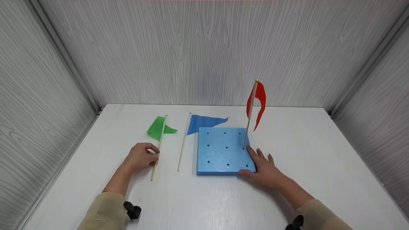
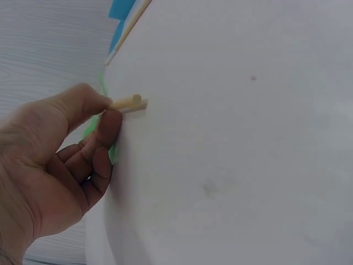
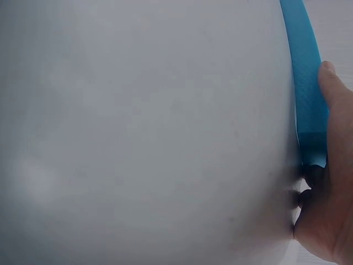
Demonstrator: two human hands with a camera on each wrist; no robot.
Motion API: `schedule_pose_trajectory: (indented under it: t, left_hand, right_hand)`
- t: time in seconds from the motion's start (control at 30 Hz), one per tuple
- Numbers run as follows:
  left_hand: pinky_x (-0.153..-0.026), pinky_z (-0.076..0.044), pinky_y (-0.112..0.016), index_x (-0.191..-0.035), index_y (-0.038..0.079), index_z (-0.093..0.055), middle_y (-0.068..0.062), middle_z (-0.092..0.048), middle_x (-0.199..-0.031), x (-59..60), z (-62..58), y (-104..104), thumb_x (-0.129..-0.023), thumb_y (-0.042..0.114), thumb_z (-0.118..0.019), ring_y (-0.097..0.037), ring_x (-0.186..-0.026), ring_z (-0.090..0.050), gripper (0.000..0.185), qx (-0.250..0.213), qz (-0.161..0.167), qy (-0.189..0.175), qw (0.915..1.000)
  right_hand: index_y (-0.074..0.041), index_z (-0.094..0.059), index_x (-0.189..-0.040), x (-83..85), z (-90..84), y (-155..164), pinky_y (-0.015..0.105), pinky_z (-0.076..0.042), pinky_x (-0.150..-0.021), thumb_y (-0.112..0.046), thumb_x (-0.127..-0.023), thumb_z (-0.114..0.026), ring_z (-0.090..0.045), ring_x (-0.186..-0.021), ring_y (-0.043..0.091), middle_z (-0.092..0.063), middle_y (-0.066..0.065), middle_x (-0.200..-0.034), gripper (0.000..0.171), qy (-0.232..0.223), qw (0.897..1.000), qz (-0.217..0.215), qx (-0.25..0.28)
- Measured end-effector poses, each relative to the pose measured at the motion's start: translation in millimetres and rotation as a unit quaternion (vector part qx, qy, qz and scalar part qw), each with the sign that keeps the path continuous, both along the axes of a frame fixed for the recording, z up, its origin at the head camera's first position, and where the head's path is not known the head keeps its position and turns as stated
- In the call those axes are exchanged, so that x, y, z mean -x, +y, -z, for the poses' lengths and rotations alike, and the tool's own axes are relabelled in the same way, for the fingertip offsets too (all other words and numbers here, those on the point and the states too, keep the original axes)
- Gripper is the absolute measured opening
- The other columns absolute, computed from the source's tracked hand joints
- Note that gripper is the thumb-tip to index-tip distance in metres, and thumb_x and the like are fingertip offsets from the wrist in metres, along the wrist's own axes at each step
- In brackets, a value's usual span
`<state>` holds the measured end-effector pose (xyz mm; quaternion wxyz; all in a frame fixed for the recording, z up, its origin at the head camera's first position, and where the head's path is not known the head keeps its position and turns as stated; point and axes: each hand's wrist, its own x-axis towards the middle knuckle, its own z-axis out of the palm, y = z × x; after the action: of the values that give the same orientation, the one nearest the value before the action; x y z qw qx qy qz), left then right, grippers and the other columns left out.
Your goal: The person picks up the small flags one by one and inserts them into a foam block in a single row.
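Observation:
Between thumb and fingers, my left hand (image 1: 142, 157) pinches the thin wooden stick of a green flag (image 1: 155, 128). The stick's end (image 2: 128, 102) pokes out past the fingertips in the left wrist view, just over the table. My right hand (image 1: 266, 171) rests at the near right corner of a light-blue board (image 1: 217, 156) with several small holes. Its thumb touches the front side and the index finger lies along the right edge. A red flag (image 1: 261, 94) stands nearly upright in a hole at the board's right edge, beside that index finger.
A blue pennant flag (image 1: 204, 123) lies on the white table (image 1: 179, 201) between the green flag and the board, its cloth reaching behind the board's far left corner. Grey wood-grain walls (image 1: 179, 51) enclose the back and both sides.

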<state>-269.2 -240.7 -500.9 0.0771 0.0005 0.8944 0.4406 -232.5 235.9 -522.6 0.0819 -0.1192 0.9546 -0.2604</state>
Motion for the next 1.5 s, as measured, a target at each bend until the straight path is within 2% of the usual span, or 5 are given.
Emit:
schedule_pose_trajectory:
  t: [0.23,0.47,0.73,1.03,1.5]
  left_hand:
    - [-0.069,-0.053,-0.029,-0.121,0.000,-0.070,-0.011,-0.075,-0.088,1.0,3.1,-5,-0.092,0.001,-0.069,-0.019,-0.075,-0.069,0.029,-0.061,-0.007,-0.002,0.9981]
    - [-0.064,-0.051,-0.026,-0.143,-0.003,-0.062,-0.010,-0.072,-0.093,2.0,-4.8,0,-0.096,0.003,-0.067,-0.017,-0.079,-0.068,0.047,-0.107,-0.020,0.000,0.9940]
    - [-0.072,-0.053,-0.028,-0.127,-0.005,-0.070,-0.008,-0.069,-0.094,4.6,-23.2,16,-0.097,0.004,-0.065,-0.016,-0.080,-0.067,0.032,-0.112,-0.008,0.029,0.9932]
    - [-0.086,-0.058,-0.032,-0.123,-0.001,-0.073,-0.012,-0.070,-0.103,9.5,-48.0,37,-0.099,0.006,-0.066,-0.019,-0.083,-0.071,0.026,-0.136,0.011,0.059,0.9889]
    - [-0.092,-0.059,-0.034,-0.121,0.008,-0.074,-0.014,-0.070,-0.110,16.4,-80.6,91,-0.100,0.008,-0.070,-0.027,-0.095,-0.071,0.021,-0.204,0.044,0.100,0.9728]
  right_hand:
    - [-0.017,-0.014,-0.172,0.8,1.1,0,0.065,0.006,-0.125,-0.080,-0.088,-0.064,-0.009,-0.162,0.040,-0.028,0.016,-0.172,0.116,-0.004,1.000,-0.003,0.007]
    - [-0.018,-0.014,-0.172,1.9,1.6,-2,0.065,0.006,-0.125,-0.080,-0.088,-0.064,-0.008,-0.162,0.039,-0.027,0.015,-0.173,0.115,-0.006,1.000,-0.001,0.000]
    - [-0.018,-0.014,-0.172,3.4,1.1,-4,0.065,0.006,-0.125,-0.079,-0.088,-0.065,-0.008,-0.162,0.040,-0.026,0.016,-0.173,0.115,-0.010,1.000,0.005,-0.004]
    - [-0.019,-0.014,-0.172,4.4,0.8,-6,0.065,0.007,-0.124,-0.078,-0.089,-0.065,-0.008,-0.162,0.040,-0.026,0.016,-0.173,0.114,-0.012,1.000,0.004,0.001]
    - [-0.016,-0.015,-0.172,5.6,1.2,-9,0.067,0.004,-0.124,-0.079,-0.090,-0.064,-0.011,-0.162,0.041,-0.029,0.016,-0.172,0.115,0.008,1.000,-0.010,0.004]
